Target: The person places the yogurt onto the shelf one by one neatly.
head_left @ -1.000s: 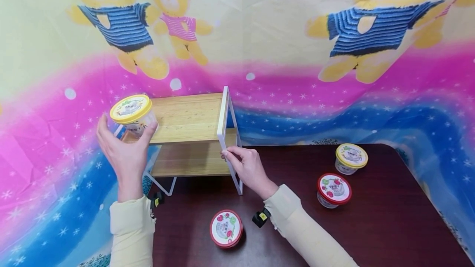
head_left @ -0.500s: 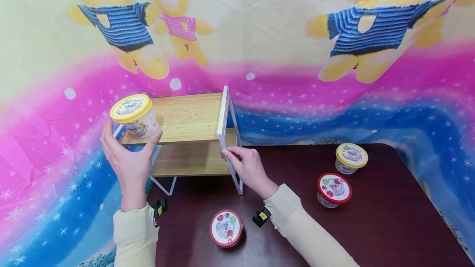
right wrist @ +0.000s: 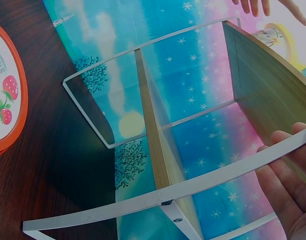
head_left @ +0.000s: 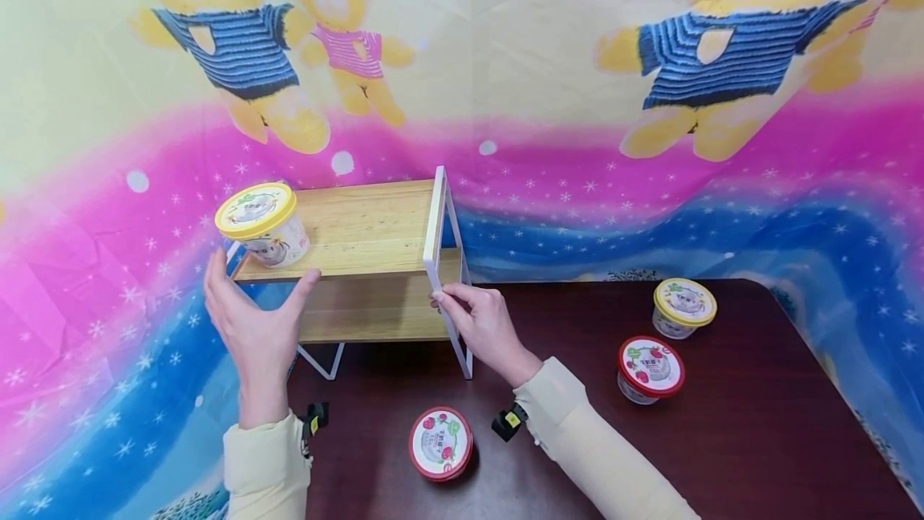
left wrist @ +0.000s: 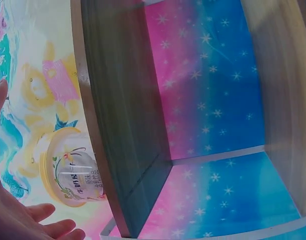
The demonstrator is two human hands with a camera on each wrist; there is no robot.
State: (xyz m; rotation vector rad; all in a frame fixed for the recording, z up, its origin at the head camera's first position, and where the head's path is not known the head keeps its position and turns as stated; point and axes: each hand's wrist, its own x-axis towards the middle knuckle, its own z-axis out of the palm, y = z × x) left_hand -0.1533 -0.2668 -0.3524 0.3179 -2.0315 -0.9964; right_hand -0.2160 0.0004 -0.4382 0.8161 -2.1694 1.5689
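A tub with a yellow lid (head_left: 277,243) stands upright at the left end of the top board of a two-tier wooden shelf (head_left: 368,223). My left hand (head_left: 256,335) is just in front of it and below, thumb and fingers spread apart with nothing between them. In the left wrist view the same yellow-lidded tub (left wrist: 75,167) shows beyond the board's edge, apart from the fingers (left wrist: 40,212). My right hand (head_left: 484,327) pinches the white metal frame (head_left: 435,243) at the shelf's right front. The right wrist view shows its fingers (right wrist: 280,175) around that white bar.
A red-lidded tub (head_left: 440,444) stands on the dark wooden table (head_left: 577,416) in front of the shelf. Farther right are another red-lidded tub (head_left: 650,371) and a yellow-lidded one (head_left: 682,309). A printed cloth backdrop (head_left: 549,167) hangs right behind the shelf and table.
My left hand has let go of the yellow-lidded tub and drawn back down and slightly right. The tub stays on the top board. The right hand keeps its hold on the frame.
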